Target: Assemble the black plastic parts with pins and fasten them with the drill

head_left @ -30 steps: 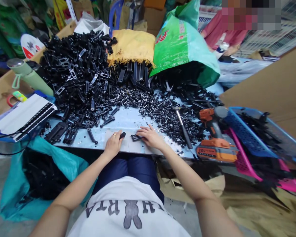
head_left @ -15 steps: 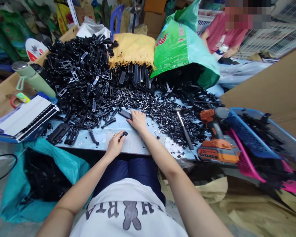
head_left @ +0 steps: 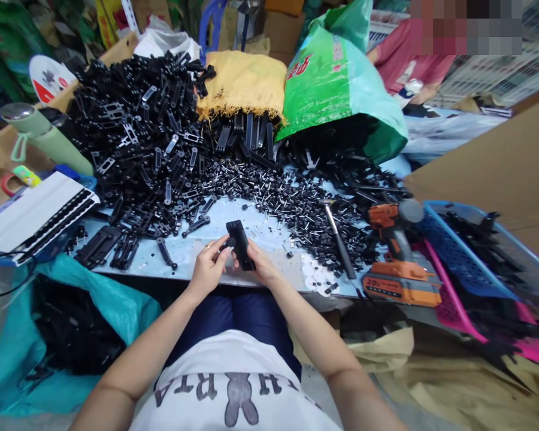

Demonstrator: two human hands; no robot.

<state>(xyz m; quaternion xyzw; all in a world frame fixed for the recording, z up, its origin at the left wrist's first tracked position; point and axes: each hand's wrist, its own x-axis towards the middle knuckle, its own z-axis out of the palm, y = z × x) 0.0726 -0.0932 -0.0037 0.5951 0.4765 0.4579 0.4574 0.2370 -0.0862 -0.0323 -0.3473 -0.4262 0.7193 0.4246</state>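
- The right hand (head_left: pixel 261 263) grips the near end of a long black plastic bar (head_left: pixel 239 244), which lies to the left of its palm, above the middle of the front edge of the table (head_left: pixel 227 209).
- The bar's far end tilts toward the table's back edge.
- The left hand (head_left: pixel 208 264) pinches a small black part (head_left: pixel 227 243) just beside the bar; I cannot tell whether they touch.
- A hammer (head_left: pixel 338 239) lies toward the table's front right corner, near a cordless drill (head_left: pixel 399 257).
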